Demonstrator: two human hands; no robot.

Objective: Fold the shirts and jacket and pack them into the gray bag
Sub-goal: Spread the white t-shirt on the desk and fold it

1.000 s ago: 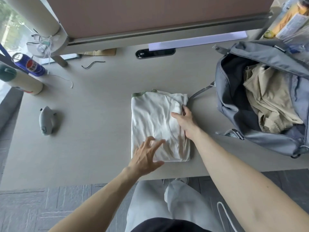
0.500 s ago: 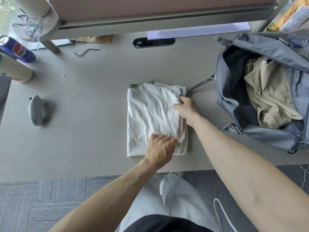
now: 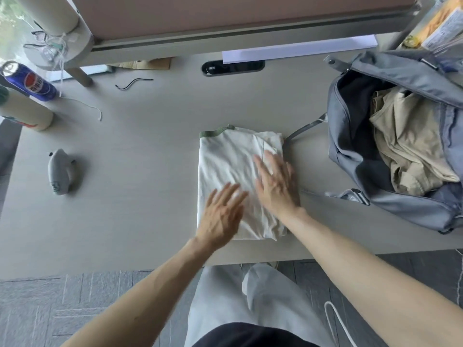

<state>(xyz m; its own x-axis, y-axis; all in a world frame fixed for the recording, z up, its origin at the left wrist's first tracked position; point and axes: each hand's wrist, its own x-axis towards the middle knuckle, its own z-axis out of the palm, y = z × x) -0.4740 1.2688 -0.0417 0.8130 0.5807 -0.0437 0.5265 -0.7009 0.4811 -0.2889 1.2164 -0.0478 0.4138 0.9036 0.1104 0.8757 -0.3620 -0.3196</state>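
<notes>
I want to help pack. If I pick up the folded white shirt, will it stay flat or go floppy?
Probably floppy: the white shirt is soft, creased cloth, so its folds may sag open unless lifted from underneath. It looks thin, likely light. It shouldn't roll; it lies flat on the desk under the left hand and right hand.

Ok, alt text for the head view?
The left hand and right hand lie flat on a folded green-collared white shirt on the beige desk. Right of it, the open gray fabric bag holds a crumpled khaki garment.
</notes>
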